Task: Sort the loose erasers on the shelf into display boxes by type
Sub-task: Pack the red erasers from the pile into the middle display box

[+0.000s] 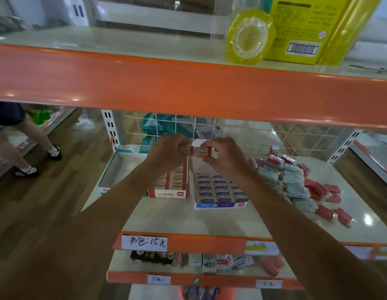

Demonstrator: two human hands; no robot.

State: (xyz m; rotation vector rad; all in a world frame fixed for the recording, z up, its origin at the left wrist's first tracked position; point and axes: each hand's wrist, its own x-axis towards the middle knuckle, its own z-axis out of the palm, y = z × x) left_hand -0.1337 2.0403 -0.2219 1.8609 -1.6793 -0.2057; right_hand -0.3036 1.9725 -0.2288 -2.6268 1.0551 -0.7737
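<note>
My left hand (168, 151) and my right hand (226, 155) are raised together above the middle shelf (166, 215). Each pinches a red-sleeved eraser: the left one (186, 150), the right one (204, 152), nearly touching end to end. Below them stands a red display box (169, 184) filled with red-sleeved erasers. Beside it on the right is a blue display box (219, 191) full of blue-sleeved erasers. A teal display box (114, 169) at the left looks empty. A loose pile of red and pale blue wrapped erasers (300, 185) lies at the right of the shelf.
An orange shelf edge (188, 87) crosses just above my hands, with yellow tape rolls (248, 37) on top. A wire grid (199, 128) backs the shelf. Lower shelves hold small stationery (199, 260) and price labels. A person's legs (26, 152) are in the aisle at left.
</note>
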